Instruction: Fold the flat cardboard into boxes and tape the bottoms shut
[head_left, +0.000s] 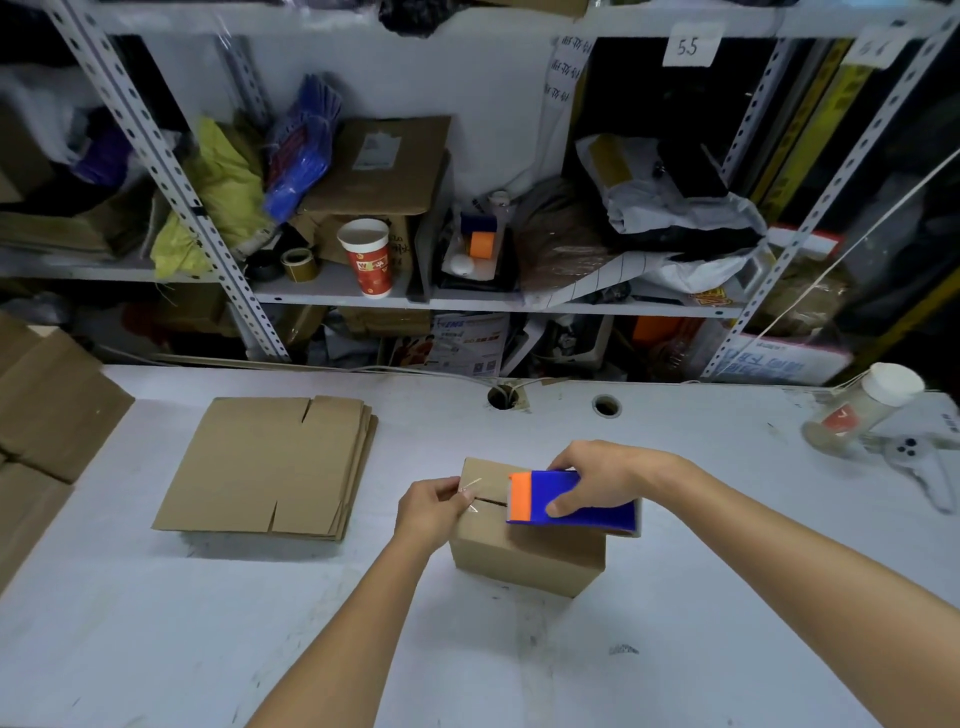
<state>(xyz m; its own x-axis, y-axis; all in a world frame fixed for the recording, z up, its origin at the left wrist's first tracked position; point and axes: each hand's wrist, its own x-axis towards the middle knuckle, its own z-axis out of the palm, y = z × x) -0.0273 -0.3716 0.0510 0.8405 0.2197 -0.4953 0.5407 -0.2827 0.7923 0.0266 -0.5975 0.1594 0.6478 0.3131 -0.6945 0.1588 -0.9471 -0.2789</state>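
Taping looks like the step in hand, as far as I can judge. One small box (524, 558) is folded up and sits on the counter (208, 623) with its flaps closed on top, and the seam (491, 501) between them shows as a dark slit. The left hand (431, 512) is at the box's left edge, and its fingers (457, 499) pinch the loose end of clear tape (470, 486) down near the corner. The right hand (597, 478) is over the right half of the box top. Its fingers are wrapped round a blue and orange tape dispenser (576, 501) resting on the flaps, orange end facing the left hand. I can't tell how much tape is actually stuck down, since it's clear and hard to see. My guess at the next move is to keep the tape end pinned and draw the dispenser along the seam and over the box's right edge, then tear it off. It'll want steady pressure so the flaps don't spring open and the strip stays centred on the slit. The stack of flat cardboard (265, 465) lies left of the box, well apart from it, so plenty of the job is left. A plastic jar (862, 410) lies tipped over far off to the box's right.
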